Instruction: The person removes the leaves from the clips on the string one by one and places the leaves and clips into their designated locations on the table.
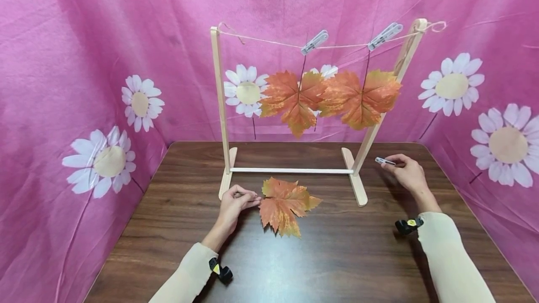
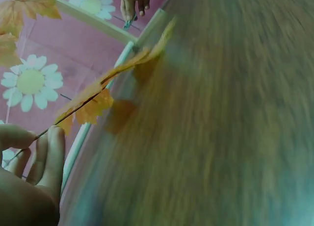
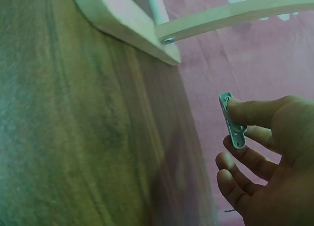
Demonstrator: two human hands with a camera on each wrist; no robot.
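Between thumb and fingers, my left hand (image 1: 233,209) pinches the thin stem of an orange maple-like leaf (image 1: 284,205). In the left wrist view the leaf (image 2: 93,96) appears edge-on above the wooden tabletop, its dark stem running into the fingers. My right hand (image 1: 406,172) holds a small grey clothespin (image 1: 384,161) to the right of the wooden frame. The right wrist view shows the clothespin (image 3: 232,120) gripped between thumb and fingers. Two similar leaves, a left one (image 1: 294,99) and a right one (image 1: 362,97), hang by their stems from a string (image 1: 261,39).
Grey clothespins (image 1: 315,42) clip the hanging stems to the string, which is tied between two wooden posts (image 1: 220,97). A white rod (image 1: 290,170) joins the posts low down, above the brown table (image 1: 337,256). Pink cloth with daisies (image 1: 111,160) surrounds the table.
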